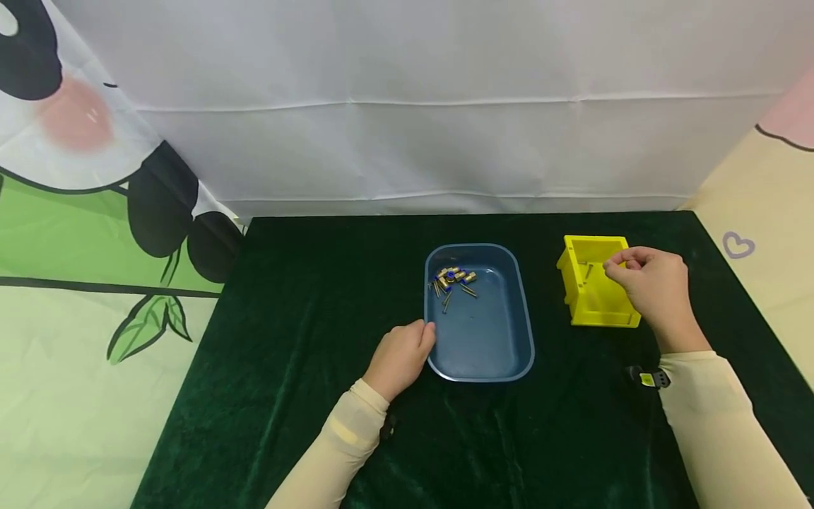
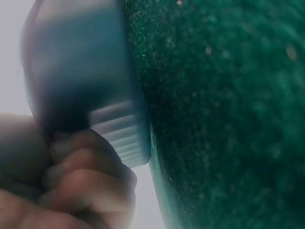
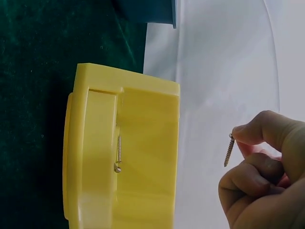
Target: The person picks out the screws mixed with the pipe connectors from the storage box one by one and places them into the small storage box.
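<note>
My right hand [image 1: 655,286] is over the right side of a yellow plastic bin [image 1: 605,318]. In the right wrist view, its thumb and finger pinch a small metal screw [image 3: 229,150] by the head, with the tip hanging down. Inside the bin lie a loose screw [image 3: 119,149] and a second screw head beside it. My left hand [image 1: 400,355] grips the near left rim of a blue tray [image 1: 485,339], thumb on the rim and fingers curled against the outer wall.
Several brass-coloured cylinders [image 1: 470,277] with blue parts lie in the tray's far left area, among several screws [image 1: 447,302]. Dark green cloth [image 1: 331,283] covers the table. A white curtain [image 1: 413,155] hangs behind its far edge.
</note>
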Motion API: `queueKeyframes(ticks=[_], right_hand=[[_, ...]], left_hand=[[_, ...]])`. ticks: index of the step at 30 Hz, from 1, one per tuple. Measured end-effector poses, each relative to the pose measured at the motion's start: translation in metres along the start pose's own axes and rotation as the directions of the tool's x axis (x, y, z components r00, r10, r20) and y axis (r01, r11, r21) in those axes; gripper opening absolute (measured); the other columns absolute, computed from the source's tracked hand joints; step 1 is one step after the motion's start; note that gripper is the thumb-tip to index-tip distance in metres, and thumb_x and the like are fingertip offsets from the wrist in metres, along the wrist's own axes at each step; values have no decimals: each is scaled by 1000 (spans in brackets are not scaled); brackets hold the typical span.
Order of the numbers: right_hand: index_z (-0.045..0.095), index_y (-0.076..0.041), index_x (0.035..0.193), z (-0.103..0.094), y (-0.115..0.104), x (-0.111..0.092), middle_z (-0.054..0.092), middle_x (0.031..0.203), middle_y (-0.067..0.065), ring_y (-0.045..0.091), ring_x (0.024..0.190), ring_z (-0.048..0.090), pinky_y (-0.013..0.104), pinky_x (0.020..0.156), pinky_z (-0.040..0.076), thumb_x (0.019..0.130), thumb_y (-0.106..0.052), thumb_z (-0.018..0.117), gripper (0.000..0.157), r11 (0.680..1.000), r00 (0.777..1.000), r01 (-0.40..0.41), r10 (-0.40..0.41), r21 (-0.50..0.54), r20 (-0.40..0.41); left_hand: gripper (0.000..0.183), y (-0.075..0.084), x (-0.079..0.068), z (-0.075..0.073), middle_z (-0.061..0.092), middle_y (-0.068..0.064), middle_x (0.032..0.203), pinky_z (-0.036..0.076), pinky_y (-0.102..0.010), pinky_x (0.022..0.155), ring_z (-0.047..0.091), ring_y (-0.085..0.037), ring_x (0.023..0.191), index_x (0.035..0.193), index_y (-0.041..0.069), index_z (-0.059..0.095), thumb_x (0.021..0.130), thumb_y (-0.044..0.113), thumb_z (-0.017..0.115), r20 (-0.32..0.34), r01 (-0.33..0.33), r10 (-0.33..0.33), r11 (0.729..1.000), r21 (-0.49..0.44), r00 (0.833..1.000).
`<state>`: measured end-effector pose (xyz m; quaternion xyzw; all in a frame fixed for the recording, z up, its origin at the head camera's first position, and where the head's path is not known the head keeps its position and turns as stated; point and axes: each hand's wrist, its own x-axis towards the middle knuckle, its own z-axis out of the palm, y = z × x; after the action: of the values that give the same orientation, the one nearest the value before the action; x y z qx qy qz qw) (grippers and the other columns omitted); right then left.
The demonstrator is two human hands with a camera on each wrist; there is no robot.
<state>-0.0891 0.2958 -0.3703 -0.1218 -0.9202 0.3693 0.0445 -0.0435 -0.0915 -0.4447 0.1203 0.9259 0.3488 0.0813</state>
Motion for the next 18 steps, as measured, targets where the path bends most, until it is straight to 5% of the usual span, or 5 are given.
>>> queueKeyframes(ticks=[18], right_hand=[[65, -2, 111, 1, -3, -1, 53, 83, 11, 23, 92, 47, 19, 66, 42, 96, -37, 61, 38, 999, 999, -34, 34, 20, 7]], left_hand=[[39, 0, 1, -1, 51, 1, 63, 41, -29, 46, 52, -14, 50, 77, 18, 54, 108, 33, 36, 21, 5, -4, 1000, -28, 1000]])
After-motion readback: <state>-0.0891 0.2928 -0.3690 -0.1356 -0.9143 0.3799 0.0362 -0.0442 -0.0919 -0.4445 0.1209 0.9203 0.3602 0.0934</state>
